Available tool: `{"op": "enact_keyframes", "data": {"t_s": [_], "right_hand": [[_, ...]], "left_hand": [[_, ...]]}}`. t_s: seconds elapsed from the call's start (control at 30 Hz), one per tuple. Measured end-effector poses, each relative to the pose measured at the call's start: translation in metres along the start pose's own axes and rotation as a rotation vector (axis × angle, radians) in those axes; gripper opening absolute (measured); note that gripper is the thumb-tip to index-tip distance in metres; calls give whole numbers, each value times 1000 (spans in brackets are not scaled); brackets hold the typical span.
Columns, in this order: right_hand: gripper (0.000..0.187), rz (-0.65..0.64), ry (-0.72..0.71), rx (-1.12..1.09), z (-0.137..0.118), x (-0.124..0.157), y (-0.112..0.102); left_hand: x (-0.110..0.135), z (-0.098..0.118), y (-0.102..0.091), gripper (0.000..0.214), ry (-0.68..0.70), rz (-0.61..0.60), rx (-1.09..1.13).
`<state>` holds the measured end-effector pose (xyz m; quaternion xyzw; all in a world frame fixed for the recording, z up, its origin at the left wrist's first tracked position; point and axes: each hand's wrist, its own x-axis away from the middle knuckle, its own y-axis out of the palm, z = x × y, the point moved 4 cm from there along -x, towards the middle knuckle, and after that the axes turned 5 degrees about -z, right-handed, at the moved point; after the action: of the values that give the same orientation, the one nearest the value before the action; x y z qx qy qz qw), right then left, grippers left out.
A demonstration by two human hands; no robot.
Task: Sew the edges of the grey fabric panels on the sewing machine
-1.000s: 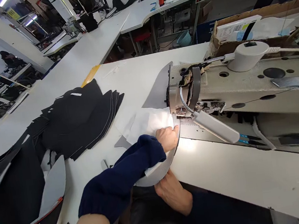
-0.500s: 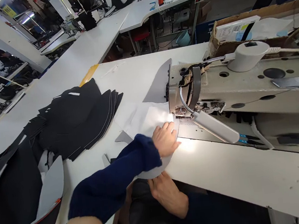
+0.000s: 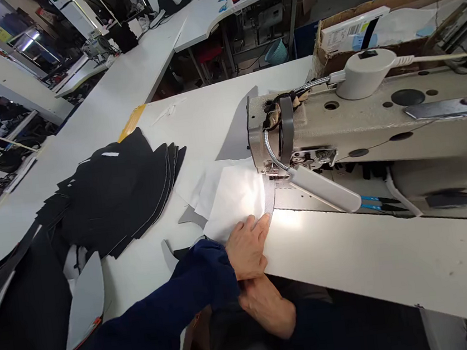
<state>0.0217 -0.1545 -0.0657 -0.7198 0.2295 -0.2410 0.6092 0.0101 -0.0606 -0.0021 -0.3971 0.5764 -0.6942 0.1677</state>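
Note:
A white fabric piece (image 3: 236, 197) with a grey mesh edge (image 3: 268, 193) lies under the needle area of a sewing machine (image 3: 292, 134), lit by its lamp. My left hand (image 3: 248, 246) rests on the near part of this piece, fingers stretched out flat toward the needle. Below it, at the table's front edge, my right hand (image 3: 269, 308) is closed at the near end of the fabric; its fingertips are mostly hidden by my left hand.
Stacked black fabric pieces (image 3: 114, 200) spread over the table on the left, beside a grey curved piece (image 3: 85, 298). A machine lamp (image 3: 323, 190) and blue-handled tool (image 3: 372, 204) are at the right. A cardboard box (image 3: 320, 47) stands behind the machine.
My left hand has slid back from near the needle toward me, uncovering more white fabric and the mesh edge. My right hand stays near the table edge, now partly covered. The view has shifted slightly.

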Motion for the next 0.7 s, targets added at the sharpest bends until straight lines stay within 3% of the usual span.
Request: {"op": "enact_keyframes", "data": {"t_s": [0.13,0.3,0.53,0.7], "right_hand": [[35,5,-27,70,7,0,2],[26,130,35,-2,24,-4,-6],[44,145,113,-39,43,-9,-24],[24,114,63,-14,40,-13,-30]], "left_hand": [[-8,-3,-5,75,14,36,-7],[-31,-9,-13,70,2,54,-37],[-64,-16,-25,57,-2,111,-77],[-55,-15,-32,56,-7,126,-95]]}}
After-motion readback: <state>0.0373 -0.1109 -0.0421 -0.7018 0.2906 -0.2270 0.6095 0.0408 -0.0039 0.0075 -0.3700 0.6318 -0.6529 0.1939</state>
